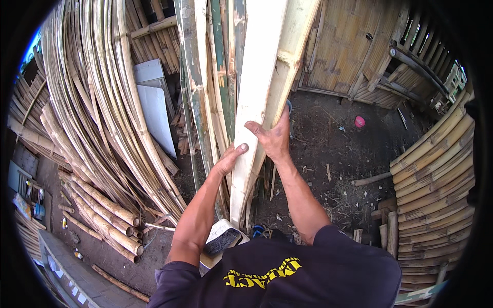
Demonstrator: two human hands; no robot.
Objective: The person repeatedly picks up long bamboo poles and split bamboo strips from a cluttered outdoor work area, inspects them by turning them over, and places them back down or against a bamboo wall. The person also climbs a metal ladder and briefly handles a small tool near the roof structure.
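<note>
Left hand (pixel 228 161): thumb flat on the pale bamboo slat (pixel 257 82), fingers clamped behind, tips hidden!
Right hand (pixel 273 138): slightly higher, thumb across that slat, fingers wrapping the bamboo strip (pixel 294 60) alongside!
Pale bamboo slat: between both hands, lower end near the white container (pixel 219 226).

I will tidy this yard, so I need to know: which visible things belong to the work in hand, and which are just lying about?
Apparently in the work:
pale split bamboo, held by left hand and right hand

Apparently lying about:
cut bamboo poles
pink object
white panel
</note>
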